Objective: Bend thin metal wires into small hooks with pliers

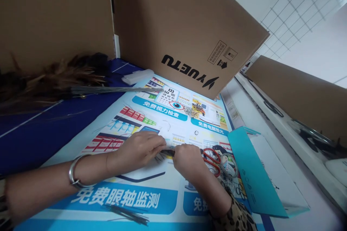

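Note:
My left hand, with a metal bangle at the wrist, is closed in a pinch. What its fingertips hold is too small to make out; a few thin dark strands show just under them. Fingers of my right hand are wrapped round a narrow dark tool, its tip pointing at the left fingertips. Its kind is mostly hidden by the hand. Red-handled scissors lie beside the right hand, next to a coil of pale wire and several small dark rings.
A printed sheet covers the table. Thin wires lie in front, a longer bundle behind, near brown feathers. Small metal pieces and a ring lie ahead. Cardboard stands behind; a turquoise box is right.

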`<state>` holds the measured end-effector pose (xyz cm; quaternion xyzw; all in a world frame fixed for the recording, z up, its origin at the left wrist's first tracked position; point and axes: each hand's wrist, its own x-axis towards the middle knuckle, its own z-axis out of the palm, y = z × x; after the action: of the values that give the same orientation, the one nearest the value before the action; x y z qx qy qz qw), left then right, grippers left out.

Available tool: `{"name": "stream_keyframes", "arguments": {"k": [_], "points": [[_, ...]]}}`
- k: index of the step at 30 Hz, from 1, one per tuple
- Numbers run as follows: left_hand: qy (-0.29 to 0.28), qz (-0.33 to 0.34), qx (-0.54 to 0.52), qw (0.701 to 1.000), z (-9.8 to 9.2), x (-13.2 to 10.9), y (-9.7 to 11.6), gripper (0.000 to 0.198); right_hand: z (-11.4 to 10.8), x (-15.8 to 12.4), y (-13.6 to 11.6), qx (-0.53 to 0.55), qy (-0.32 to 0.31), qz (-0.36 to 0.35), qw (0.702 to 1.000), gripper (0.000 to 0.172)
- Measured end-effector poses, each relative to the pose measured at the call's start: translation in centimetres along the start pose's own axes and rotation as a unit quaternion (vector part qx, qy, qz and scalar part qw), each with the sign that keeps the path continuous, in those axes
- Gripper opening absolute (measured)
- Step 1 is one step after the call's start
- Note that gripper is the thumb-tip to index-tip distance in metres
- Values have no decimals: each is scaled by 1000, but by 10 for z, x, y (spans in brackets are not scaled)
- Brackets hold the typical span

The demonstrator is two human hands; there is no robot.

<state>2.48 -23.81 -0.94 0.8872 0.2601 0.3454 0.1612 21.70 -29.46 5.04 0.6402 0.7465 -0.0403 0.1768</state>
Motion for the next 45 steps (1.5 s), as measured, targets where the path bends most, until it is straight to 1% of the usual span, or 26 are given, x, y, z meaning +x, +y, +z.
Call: {"name": "stream_keyframes", "arguments": {"k": [4,7,10,13,15,18,21,24,25,27,31,35,42,45], "points": [[-6,40,13,999,0,0,2,39,1,-1,1,-8,-13,-9,1000,27],[-2,37,0,999,1,-2,3,38,0,-2,2,-12,-12,-17,1000,26],[-8,28,-35,999,3,-4,3,35,-2,-3,1,-14,-17,-23,999,26],[-13,-7,-72,997,3,-3,1,32,-3,-4,0,-10,-20,-19,1000,27],[-28,-61,-108,992,2,0,-1,31,-4,-4,1,-3,-9,-8,1000,27],[-67,-159,-194,966,-3,7,-2,29,-2,-3,3,5,6,8,1000,27],[-91,-234,-300,920,-6,12,-2,28,-2,-3,6,7,0,15,1000,26],[-107,-282,-384,872,-6,15,-2,29,-2,-2,7,14,-10,20,1000,26],[-111,-292,-401,861,-6,15,-2,31,-2,-2,7,16,-11,22,1000,26],[-120,-303,-416,849,-6,16,-2,38,-3,-2,7,19,-11,23,999,27],[-149,-306,-419,841,-7,17,-4,49,-4,-2,7,21,-17,17,999,27],[-157,-292,-431,839,-9,18,-4,51,-4,-1,10,24,-19,9,999,27],[-119,-281,-404,862,-3,15,-6,35,-1,0,9,24,-15,9,1000,27],[-123,-260,-377,880,-2,13,-8,31,-2,1,9,27,-28,1,999,28]]}}
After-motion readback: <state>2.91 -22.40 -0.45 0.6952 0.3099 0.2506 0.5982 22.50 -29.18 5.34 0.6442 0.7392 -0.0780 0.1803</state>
